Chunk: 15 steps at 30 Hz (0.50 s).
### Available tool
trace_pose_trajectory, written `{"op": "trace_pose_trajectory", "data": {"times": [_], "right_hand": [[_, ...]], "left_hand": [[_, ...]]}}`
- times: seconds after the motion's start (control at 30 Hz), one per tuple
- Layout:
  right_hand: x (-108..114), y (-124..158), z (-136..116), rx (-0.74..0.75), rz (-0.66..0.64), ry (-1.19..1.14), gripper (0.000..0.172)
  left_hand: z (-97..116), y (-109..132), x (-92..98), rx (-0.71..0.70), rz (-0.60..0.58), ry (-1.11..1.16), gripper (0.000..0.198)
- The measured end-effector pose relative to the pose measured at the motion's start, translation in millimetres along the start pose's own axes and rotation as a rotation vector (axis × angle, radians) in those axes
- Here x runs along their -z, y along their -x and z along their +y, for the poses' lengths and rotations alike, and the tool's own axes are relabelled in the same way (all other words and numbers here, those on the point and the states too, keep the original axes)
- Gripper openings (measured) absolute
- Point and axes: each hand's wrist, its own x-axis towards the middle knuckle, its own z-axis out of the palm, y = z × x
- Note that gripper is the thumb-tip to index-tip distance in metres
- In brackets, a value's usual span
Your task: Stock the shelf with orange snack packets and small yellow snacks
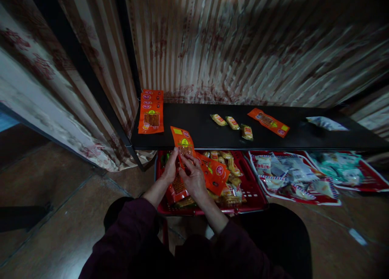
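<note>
An orange snack packet (184,138) with a yellow label is held between my two hands, just in front of the black shelf's edge. My left hand (170,167) is closed on its left side, and my right hand (193,174) grips its lower right part. Beneath my hands is a red basket (253,194) with more orange packets (216,174) and clear-wrapped pastries (231,196) in it. Overlapping orange packets (151,112) lie in a stack at the shelf's left end.
On the black shelf (188,119) lie small wrapped pastries (232,123), a single orange packet (268,122) and a white packet (326,123). More red baskets hold white packets (285,169) and teal packets (342,165). A dark metal post (129,48) rises at left, and pleated curtain (212,48) hangs behind.
</note>
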Motion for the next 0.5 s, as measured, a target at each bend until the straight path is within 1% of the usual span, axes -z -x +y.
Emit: {"op": "trace_pose_trajectory", "data": {"times": [0.1, 0.17, 0.23, 0.3, 0.4, 0.5], "right_hand": [[-1.1, 1.0, 1.4, 0.022, -0.009, 0.071, 0.041], [-1.9, 2.4, 2.4, 0.028, -0.027, 0.102, 0.043], [-2.4, 4.2, 2.5, 0.037, -0.048, 0.118, 0.046], [-2.2, 5.8, 1.4, 0.063, -0.066, 0.141, 0.048], [-0.1, 7.0, -1.5, 0.114, -0.097, 0.185, 0.046], [4.2, 6.5, -3.0, 0.134, -0.109, 0.213, 0.043]], "left_hand": [[-1.4, 0.0, 0.4, -0.004, -0.039, 0.007, 0.033], [-2.0, 0.6, 0.6, 0.031, -0.055, 0.004, 0.029], [-2.5, 0.5, 1.0, 0.054, -0.026, 0.009, 0.027], [-2.9, -0.7, 2.1, 0.073, 0.030, 0.027, 0.027], [-2.7, -3.6, 4.1, 0.120, 0.095, 0.085, 0.026], [-0.7, -5.1, 4.7, 0.179, 0.120, 0.139, 0.025]]}}
